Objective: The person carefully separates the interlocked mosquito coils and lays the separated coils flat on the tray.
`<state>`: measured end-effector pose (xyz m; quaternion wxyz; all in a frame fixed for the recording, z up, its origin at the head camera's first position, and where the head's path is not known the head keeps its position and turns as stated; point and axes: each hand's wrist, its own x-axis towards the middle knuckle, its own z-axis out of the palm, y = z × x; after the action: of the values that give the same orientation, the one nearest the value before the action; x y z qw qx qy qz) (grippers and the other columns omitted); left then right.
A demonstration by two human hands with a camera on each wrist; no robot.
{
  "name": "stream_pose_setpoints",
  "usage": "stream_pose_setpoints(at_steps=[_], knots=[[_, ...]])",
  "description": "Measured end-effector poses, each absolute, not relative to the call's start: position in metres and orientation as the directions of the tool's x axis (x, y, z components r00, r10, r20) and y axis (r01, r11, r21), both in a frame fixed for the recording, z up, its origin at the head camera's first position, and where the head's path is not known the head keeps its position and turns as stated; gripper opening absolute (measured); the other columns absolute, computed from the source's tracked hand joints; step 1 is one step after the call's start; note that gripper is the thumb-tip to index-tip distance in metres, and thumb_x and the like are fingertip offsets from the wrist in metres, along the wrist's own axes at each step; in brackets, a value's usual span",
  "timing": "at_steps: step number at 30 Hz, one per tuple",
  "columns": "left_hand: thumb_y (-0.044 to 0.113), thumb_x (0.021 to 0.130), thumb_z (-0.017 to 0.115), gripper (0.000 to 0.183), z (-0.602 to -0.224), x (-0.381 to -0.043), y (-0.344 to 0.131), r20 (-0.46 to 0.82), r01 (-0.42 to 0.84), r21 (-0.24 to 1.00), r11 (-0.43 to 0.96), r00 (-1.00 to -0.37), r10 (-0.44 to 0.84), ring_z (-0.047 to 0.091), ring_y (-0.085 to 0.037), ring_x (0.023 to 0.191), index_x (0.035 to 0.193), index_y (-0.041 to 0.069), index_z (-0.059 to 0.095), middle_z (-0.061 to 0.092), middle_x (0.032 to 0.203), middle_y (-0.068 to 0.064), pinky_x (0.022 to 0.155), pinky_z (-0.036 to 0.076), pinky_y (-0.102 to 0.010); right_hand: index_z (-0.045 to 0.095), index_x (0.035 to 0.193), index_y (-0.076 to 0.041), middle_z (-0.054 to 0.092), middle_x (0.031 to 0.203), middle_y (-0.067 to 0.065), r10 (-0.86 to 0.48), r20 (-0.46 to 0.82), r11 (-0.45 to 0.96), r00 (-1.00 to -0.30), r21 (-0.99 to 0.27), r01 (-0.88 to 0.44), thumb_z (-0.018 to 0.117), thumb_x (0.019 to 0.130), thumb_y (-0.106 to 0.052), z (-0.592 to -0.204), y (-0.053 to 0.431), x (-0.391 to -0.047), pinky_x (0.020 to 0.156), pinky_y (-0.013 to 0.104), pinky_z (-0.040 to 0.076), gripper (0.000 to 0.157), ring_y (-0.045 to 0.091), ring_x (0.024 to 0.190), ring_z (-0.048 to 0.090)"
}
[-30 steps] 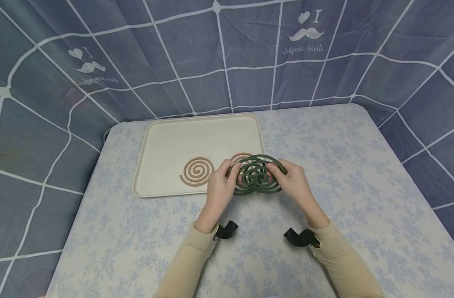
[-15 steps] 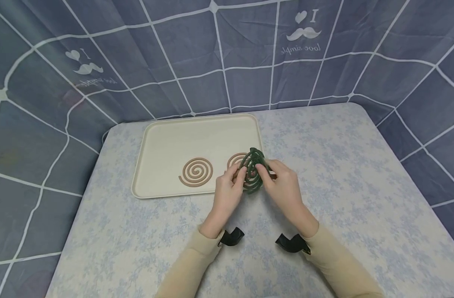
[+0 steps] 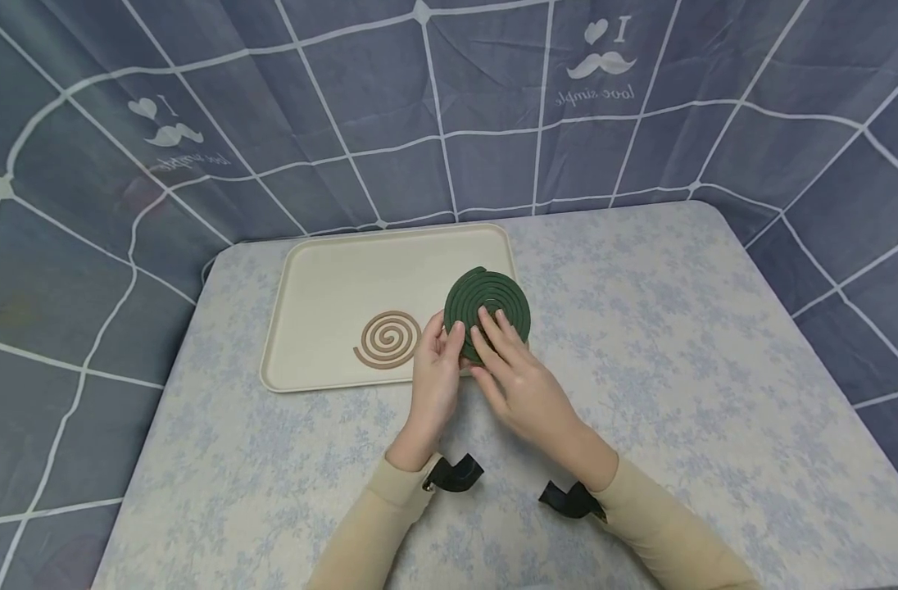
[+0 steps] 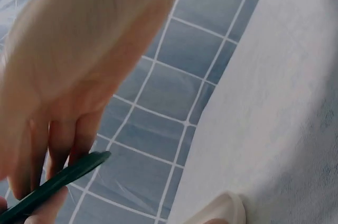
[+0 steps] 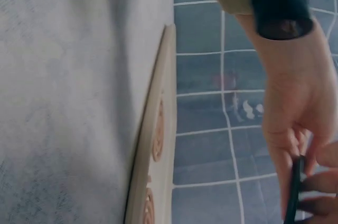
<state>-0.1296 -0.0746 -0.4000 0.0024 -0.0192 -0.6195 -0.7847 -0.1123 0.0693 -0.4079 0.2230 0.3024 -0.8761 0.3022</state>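
Observation:
A dark green mosquito coil (image 3: 486, 287) is held up over the tray's front right corner, its flat face turned upward. It looks round and tightly wound, with one end sticking out at the top. My left hand (image 3: 434, 381) grips its lower left edge, thumb on top and fingers underneath. My right hand (image 3: 526, 381) lies across the coil's lower right part, fingers extended and spread over its face. Both wrist views show the green coil (image 4: 68, 176) edge-on, thin and flat. A brown mosquito coil (image 3: 387, 339) lies flat in the tray, left of my hands.
A cream rectangular tray (image 3: 346, 274) rests on the flowered tablecloth (image 3: 641, 328). The right wrist view shows two brown coils on it; from the head, one is hidden behind the hands and green coil. A blue checked curtain (image 3: 493, 164) encloses the table's back and sides.
Two overlapping loose green spirals have been brought together and now form one tight flat disc, tilted face-up. The right hand has changed from pinching to laying extended fingers on it.

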Motion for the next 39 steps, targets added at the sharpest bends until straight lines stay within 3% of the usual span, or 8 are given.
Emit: stream_pose_setpoints(at_steps=[6,11,13,16,20,26,34,39], knots=[[0.013,0.106,0.044,0.038,-0.396,-0.132,-0.081,0.056,0.055,0.991,-0.124,-0.998,0.011,0.068,-0.021,0.106,0.141,0.000,0.045,0.063,0.125,-0.024,0.083,0.058,-0.024,0.066,0.122,0.005,0.063,0.129,0.021,-0.108,0.606,0.537,-0.788,-0.632,-0.559,0.073,0.087,-0.001,-0.394,0.092,-0.132,0.099,0.040,0.051,0.036,0.034,0.122,0.059],[0.010,0.105,0.044,0.035,-0.395,-0.133,-0.082,0.067,0.064,0.995,-0.076,-0.997,0.042,0.070,-0.017,0.098,0.138,-0.001,0.049,0.066,0.118,-0.025,0.080,0.059,-0.024,0.048,0.144,-0.003,0.056,0.137,0.018,-0.057,0.143,0.352,-0.988,-0.923,-0.154,0.073,0.091,-0.017,-0.384,0.116,-0.153,0.105,0.043,0.048,0.060,0.031,0.126,0.056],[0.009,0.105,0.045,0.034,-0.396,-0.133,-0.081,0.068,0.064,0.997,-0.051,-0.995,0.069,0.071,-0.018,0.096,0.136,-0.002,0.050,0.068,0.115,-0.025,0.079,0.059,-0.024,0.047,0.145,-0.007,0.057,0.137,0.016,-0.104,-0.051,0.299,-0.993,-0.954,0.018,0.073,0.091,-0.023,-0.383,0.120,-0.160,0.104,0.044,0.049,0.062,0.028,0.124,0.059],[0.009,0.104,0.046,0.034,-0.397,-0.132,-0.080,0.059,0.057,0.998,-0.028,-0.993,0.102,0.071,-0.025,0.097,0.136,-0.002,0.051,0.068,0.114,-0.025,0.078,0.059,-0.023,0.055,0.136,-0.008,0.064,0.128,0.014,-0.130,-0.195,0.288,-0.972,-0.946,0.151,0.076,0.087,-0.027,-0.384,0.120,-0.167,0.097,0.041,0.053,0.056,0.019,0.109,0.067],[0.006,0.099,0.057,0.039,-0.398,-0.134,-0.076,0.032,0.030,0.999,-0.016,-0.995,0.090,0.068,-0.032,0.108,0.138,-0.001,0.051,0.065,0.122,-0.024,0.083,0.058,-0.026,0.058,0.120,-0.004,0.068,0.115,0.015,-0.127,-0.215,0.301,-0.968,-0.938,0.169,0.078,0.086,-0.022,-0.384,0.117,-0.168,0.084,0.030,0.056,0.044,0.010,0.092,0.069],[0.009,0.086,0.075,0.040,-0.402,-0.137,-0.072,0.029,0.027,0.996,0.088,-0.999,-0.021,0.069,-0.030,0.105,0.124,0.005,0.064,0.070,0.117,-0.017,0.086,0.059,-0.034,0.058,0.108,-0.002,0.068,0.113,0.020,-0.143,-0.168,0.377,-0.975,-0.920,0.103,0.077,0.086,-0.019,-0.382,0.109,-0.165,0.075,0.028,0.057,0.034,0.025,0.097,0.070],[0.008,0.085,0.076,0.033,-0.404,-0.136,-0.073,0.057,0.046,0.987,0.157,-0.996,-0.069,0.070,-0.031,0.100,0.117,0.007,0.068,0.071,0.113,-0.016,0.082,0.060,-0.039,0.057,0.095,-0.005,0.068,0.109,0.017,-0.093,-0.124,0.484,-0.988,-0.873,0.064,0.080,0.083,-0.020,-0.383,0.100,-0.161,0.072,0.031,0.056,0.030,0.030,0.096,0.071],[0.009,0.085,0.076,0.030,-0.406,-0.137,-0.074,0.041,0.022,0.980,0.199,-0.995,-0.094,0.070,-0.030,0.099,0.114,0.008,0.068,0.071,0.111,-0.014,0.082,0.059,-0.041,0.065,0.106,-0.005,0.072,0.106,0.015,-0.081,-0.030,0.531,-0.996,-0.847,-0.018,0.081,0.083,-0.021,-0.387,0.097,-0.158,0.077,0.040,0.058,0.032,0.031,0.098,0.070]])
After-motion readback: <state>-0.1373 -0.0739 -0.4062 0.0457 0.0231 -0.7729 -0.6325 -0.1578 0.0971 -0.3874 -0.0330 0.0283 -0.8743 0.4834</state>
